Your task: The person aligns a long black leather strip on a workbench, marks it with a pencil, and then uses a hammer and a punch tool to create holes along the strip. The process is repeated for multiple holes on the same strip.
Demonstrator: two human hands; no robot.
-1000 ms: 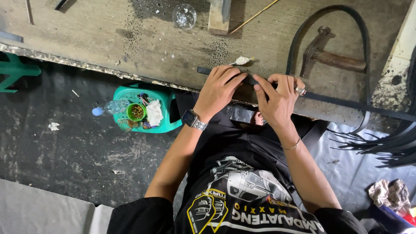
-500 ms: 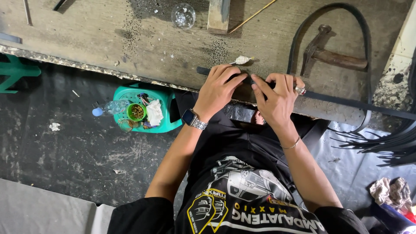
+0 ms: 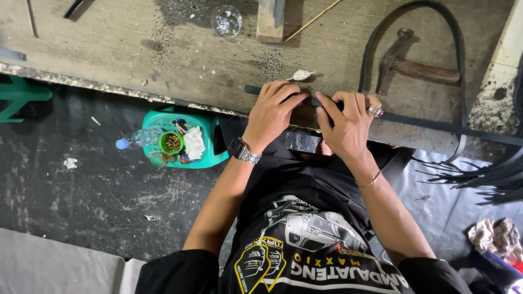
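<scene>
Black strap (image 3: pixel 436 125) is the thing being handled, long flat rubbery strip running along the near edge of the workbench (image 3: pixel 136 49), from approx 12 o'clock of the person out to 3 o'clock, where it leaves the frame. Laid flat on the wood prob so it stays put under pressure. Bench itself is the biggest thing, worn and speckled w/ dark grit. Down at 9 o'clock on the floor sits a teal stool (image 3: pixel 210 130) w/ a water bottle (image 3: pixel 136 139), a green cup and crumpled tissue, parked within arm's reach. At 2 o'clock a rusty hammer (image 3: pixel 417 65) lies inside a loop of more black strip. Bundle of cut strips hangs off at 3 o'clock. Left hand (image 3: pixel 272 111) is curled over, fingers pressing the strap's end down against the bench, not a full fist. Right hand (image 3: pixel 348 122) is bent close beside it, fingertips pinching or pinning the strap, can't tell which. Small glass cup (image 3: pixel 226 20) at 11 o'clock, tiny white wad just past the left fingers.
</scene>
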